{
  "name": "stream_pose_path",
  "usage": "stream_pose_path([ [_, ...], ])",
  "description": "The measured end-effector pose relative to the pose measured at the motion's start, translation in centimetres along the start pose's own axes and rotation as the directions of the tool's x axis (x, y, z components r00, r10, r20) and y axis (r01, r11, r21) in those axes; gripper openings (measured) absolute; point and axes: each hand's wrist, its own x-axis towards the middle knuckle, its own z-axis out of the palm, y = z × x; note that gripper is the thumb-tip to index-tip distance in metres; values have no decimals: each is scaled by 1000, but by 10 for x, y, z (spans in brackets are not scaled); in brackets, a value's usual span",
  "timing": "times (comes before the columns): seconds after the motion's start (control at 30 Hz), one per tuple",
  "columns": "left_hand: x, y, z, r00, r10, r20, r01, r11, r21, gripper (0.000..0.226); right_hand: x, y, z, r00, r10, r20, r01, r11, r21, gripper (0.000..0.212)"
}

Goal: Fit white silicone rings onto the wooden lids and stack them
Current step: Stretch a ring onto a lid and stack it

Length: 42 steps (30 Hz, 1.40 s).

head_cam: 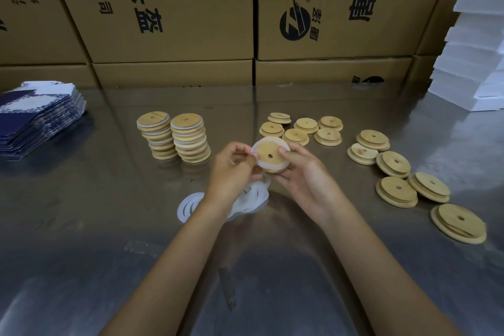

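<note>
- Cardboard boxes [174, 8] printed with black characters wall off the far side, from ten to two o'clock.
- The shiny metal table [81, 226] runs beneath everything.
- White foam slabs [474, 57] are piled at two o'clock; blue printed cartons [35, 120] lie stacked at ten.
- Two stacks of ringed lids [177, 138] stand at eleven o'clock.
- Bare wooden lids [395, 163] lie scattered from twelve round to three.
- Loose white silicone rings [191, 206] lie on the table under the left wrist.
- Dead centre, the right hand [308, 180] grips a wooden lid [270, 154]; the left hand [231, 172] pinches the white ring [255, 151] on its rim.
</note>
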Motion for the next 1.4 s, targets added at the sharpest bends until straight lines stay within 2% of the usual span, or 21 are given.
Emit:
stream_pose_path([
  [0.1, 3, -2, -2, 999, 32, -33, -30, 999, 43, 2, 0, 2, 3, 997, -28, -70, 14, 982, -188, 28],
  [0.2, 6, -3, -4, 980, 199, -10, -186, 934, 304, 13, 1, 5, 4, 991, -110, -81, 66, 903, -424, 21],
  [0.3, 2, -3, -2, 957, 281, 77, -286, 859, 425, 15, 0, 7, 4, 989, -143, -46, 96, 837, -538, 17],
  [0.37, 2, -4, -1, 962, 263, 72, -268, 867, 420, 12, 0, 6, 2, 987, -160, -26, 116, 810, -575, 18],
  [0.47, 5, -1, -6, 989, 135, 58, -146, 944, 297, 10, -1, 4, 1, 988, -156, -2, 128, 817, -563, 19],
  [0.53, 6, 1, -11, 994, 42, 99, -59, 982, 177, 9, -2, 2, -2, 988, -156, 7, 135, 835, -534, 19],
  [0.57, 7, 1, -12, 993, 28, 118, -47, 984, 170, 9, -1, 0, -4, 988, -152, 7, 134, 846, -515, 18],
  [0.67, 7, 2, -12, 991, 59, 123, -86, 972, 221, 9, -1, -4, -7, 991, -132, 4, 117, 863, -491, 15],
  [0.9, 4, 2, -8, 995, 22, 96, -35, 990, 135, 20, -3, -5, -6, 996, -85, -41, 57, 886, -460, 18],
  [1.13, 1, 1, -3, 997, 58, 59, -65, 990, 127, 6, -3, -2, -5, 989, -104, -105, 61, 933, -356, 19],
  [1.3, 4, 3, -7, 996, 73, 49, -80, 986, 148, 8, -2, 0, -4, 989, -115, -88, 81, 943, -323, 21],
  [1.4, 8, 1, -11, 995, 56, 79, -77, 955, 287, 9, -2, 3, -4, 988, -115, -100, 82, 956, -283, 20],
])
